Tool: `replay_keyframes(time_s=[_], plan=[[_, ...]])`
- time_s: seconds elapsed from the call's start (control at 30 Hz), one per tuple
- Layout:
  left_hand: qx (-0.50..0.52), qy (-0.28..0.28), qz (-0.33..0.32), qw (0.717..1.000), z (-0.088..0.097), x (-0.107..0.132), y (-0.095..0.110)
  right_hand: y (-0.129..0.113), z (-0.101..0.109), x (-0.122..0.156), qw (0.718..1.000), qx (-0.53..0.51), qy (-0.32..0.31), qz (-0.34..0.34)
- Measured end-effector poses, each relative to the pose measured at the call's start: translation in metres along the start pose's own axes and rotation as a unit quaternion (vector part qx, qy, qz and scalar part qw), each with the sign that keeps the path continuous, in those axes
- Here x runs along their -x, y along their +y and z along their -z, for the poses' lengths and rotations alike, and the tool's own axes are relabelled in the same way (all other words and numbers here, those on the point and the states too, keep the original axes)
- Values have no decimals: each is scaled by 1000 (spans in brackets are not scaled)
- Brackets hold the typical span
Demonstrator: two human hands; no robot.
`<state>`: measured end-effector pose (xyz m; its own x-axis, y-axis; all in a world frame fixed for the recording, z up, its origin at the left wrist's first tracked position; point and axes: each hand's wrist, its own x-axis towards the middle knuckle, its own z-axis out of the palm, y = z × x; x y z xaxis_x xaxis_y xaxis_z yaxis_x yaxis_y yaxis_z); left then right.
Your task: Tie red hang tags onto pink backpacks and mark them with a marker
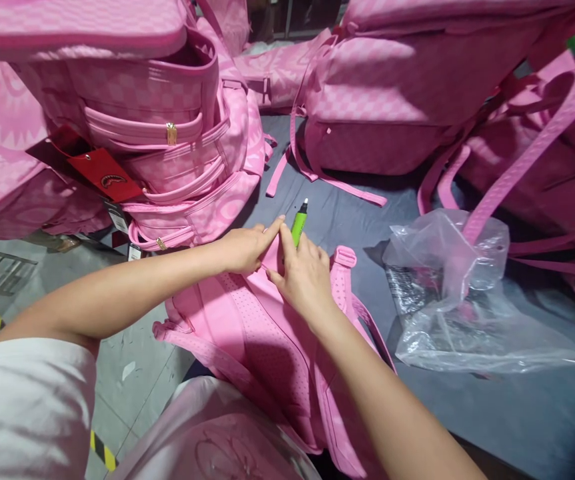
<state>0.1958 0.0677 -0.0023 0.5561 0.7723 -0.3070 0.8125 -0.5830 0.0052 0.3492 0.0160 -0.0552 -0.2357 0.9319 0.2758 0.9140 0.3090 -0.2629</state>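
A pink backpack [277,347] rests against my body at the table's edge, its padded back panel and shoulder straps facing up. At its top, my left hand [247,248] has its fingers closed on the pink fabric. My right hand [305,273] sits right beside it, fingertips also at that fabric. A green marker [298,225] with a black collar and pale tip is held in my right hand, tip pointing up and away from the bag. The fabric between the two hands is partly hidden by my fingers.
Stacked pink backpacks [152,100] with a red hang tag [105,175] stand at left. Another large pink backpack [387,100] lies at the back. A crumpled clear plastic bag [467,327] lies on the dark table [532,413] at right. Yellow-black tape [102,451] marks the floor.
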Motion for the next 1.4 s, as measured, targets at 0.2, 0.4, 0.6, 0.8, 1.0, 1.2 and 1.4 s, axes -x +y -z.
replay_keyframes(time_s=[0.2, 0.4, 0.6, 0.8, 1.0, 1.2, 1.4], plan=[[1, 21, 20, 1000, -4, 1, 1, -1, -1, -2, 1000, 5, -10, -3], [1, 32, 18, 999, -4, 4, 2, 9, 6, 13, 997, -50, 53, 15], [4, 7, 14, 1000, 2, 5, 4, 18, 42, 58, 967, -205, 148, 20], [8, -19, 11, 1000, 3, -2, 4, 6, 40, 54, 952, -300, 55, -33], [14, -50, 1, 999, 8, -4, 2, 4, 22, 40, 948, -319, -15, -1], [39, -106, -8, 994, 21, -7, -2, 0, 20, 52, 964, -251, 63, 62], [32, -117, 6, 993, 26, -9, 0, 0, 18, 54, 968, -232, 81, 58]])
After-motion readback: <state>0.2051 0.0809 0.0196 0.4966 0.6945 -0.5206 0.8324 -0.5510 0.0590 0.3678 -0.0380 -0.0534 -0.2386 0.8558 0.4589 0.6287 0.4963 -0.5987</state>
